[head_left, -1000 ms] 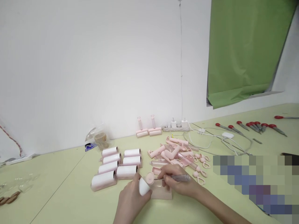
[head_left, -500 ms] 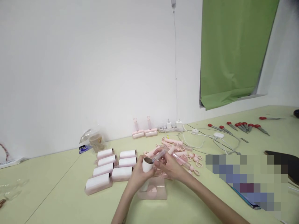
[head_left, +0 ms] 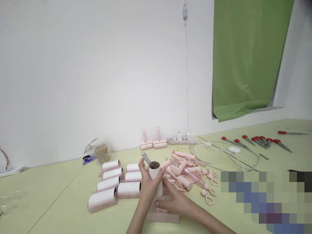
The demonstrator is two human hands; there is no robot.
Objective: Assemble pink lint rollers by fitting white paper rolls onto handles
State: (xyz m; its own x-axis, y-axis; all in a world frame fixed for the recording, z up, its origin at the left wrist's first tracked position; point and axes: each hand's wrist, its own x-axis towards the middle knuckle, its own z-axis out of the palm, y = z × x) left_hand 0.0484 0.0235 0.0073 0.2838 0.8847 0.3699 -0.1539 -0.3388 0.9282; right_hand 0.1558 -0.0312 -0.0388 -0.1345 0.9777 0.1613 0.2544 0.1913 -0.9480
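Note:
Near the table's front, my left hand (head_left: 147,183) is closed around a white lint roll (head_left: 159,189) with a brown cardboard core, held upright. A greyish see-through stick (head_left: 146,160) leans out of its open top, beside my left fingers. Lower down, my right hand (head_left: 179,201) curls about the roll's bottom end, thumb toward me; its fingertips are partly hidden behind the roll. Below the hands lies a translucent pink cover (head_left: 164,217). Pink handle parts (head_left: 181,170) are heaped just beyond my right hand.
More white lint rolls (head_left: 102,200) lie in two columns on the left. Two pink lint rollers (head_left: 159,143) stand by the wall, next to a power strip (head_left: 181,141) with white cables (head_left: 215,159). Red-handled tools (head_left: 258,140) lie at right; a bagged cup (head_left: 101,152) stands at back left.
My right hand has let go of the see-through stick and moved down to the roll's lower end. The stick now leans out of the roll, which stands more upright. The view has shifted slightly.

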